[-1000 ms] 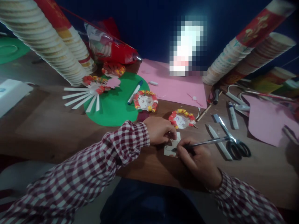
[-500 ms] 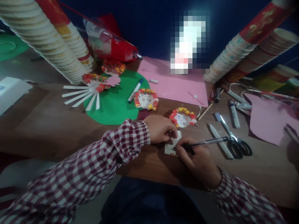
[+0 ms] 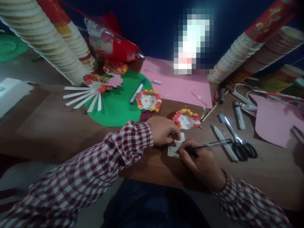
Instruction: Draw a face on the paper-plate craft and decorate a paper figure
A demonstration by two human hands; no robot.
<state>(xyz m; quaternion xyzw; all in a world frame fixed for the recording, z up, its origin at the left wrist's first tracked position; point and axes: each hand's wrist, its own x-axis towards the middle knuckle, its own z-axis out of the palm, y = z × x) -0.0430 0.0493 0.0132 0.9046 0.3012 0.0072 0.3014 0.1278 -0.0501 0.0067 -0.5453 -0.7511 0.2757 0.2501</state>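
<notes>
A small white paper piece (image 3: 175,148) with a drawing lies on the brown table (image 3: 47,126) near its front edge. My left hand (image 3: 163,130) is closed, its fingertips pinching and pressing the piece's top edge. My right hand (image 3: 201,164) grips a thin dark pen (image 3: 209,145), its tip on the paper. Just behind my hands lies a paper face with red and yellow curls (image 3: 185,119).
A second curly face (image 3: 148,100) and a blue-capped marker (image 3: 137,91) lie by a green paper disc (image 3: 114,107). Scissors (image 3: 237,139), white markers and pink sheets (image 3: 180,85) lie right. Leaning stacks of paper cups (image 3: 47,41) rise left and right (image 3: 249,47).
The view has shifted slightly. My hands stay on the paper piece, with the pen tip moving only a little.
</notes>
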